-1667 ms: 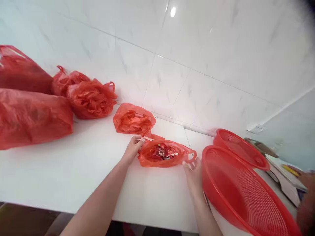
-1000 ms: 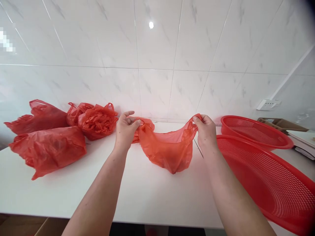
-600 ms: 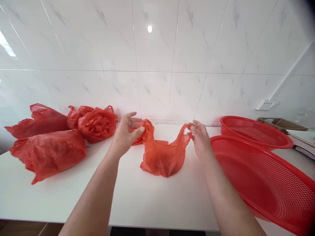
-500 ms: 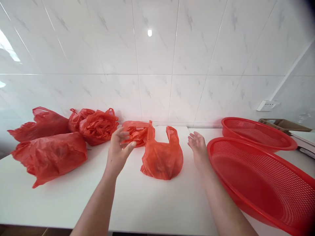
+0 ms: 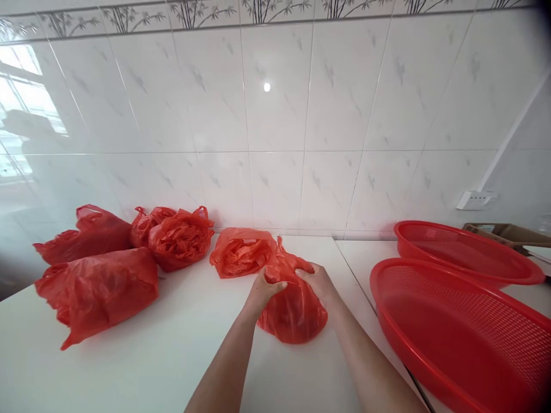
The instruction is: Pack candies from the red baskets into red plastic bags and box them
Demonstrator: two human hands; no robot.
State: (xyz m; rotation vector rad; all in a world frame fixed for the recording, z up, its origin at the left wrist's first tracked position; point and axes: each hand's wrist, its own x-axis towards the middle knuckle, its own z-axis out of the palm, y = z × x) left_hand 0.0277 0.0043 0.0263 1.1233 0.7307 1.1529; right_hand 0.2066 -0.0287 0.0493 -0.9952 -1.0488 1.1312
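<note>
A red plastic bag (image 5: 295,315) rests on the white table in front of me, its lower part rounded over contents I cannot make out. My left hand (image 5: 263,292) grips its upper left side, with the thumb lying across the front. On the upper right side my right hand (image 5: 317,282) pinches the plastic, most of its fingers hidden behind the bag. Just behind and to the left lies an open red bag (image 5: 242,252) with crumpled red plastic inside.
Several stuffed red bags (image 5: 103,287) sit at the left of the white table (image 5: 142,373). On the right stand a large red mesh basket (image 5: 413,332) and another red basket (image 5: 465,252) behind it. A tiled wall (image 5: 275,189) with a socket (image 5: 477,199) closes off the back.
Both hands have come inward from either side of the bag and taken hold of it. Its upright handles are now gathered together. The view has tilted up.
</note>
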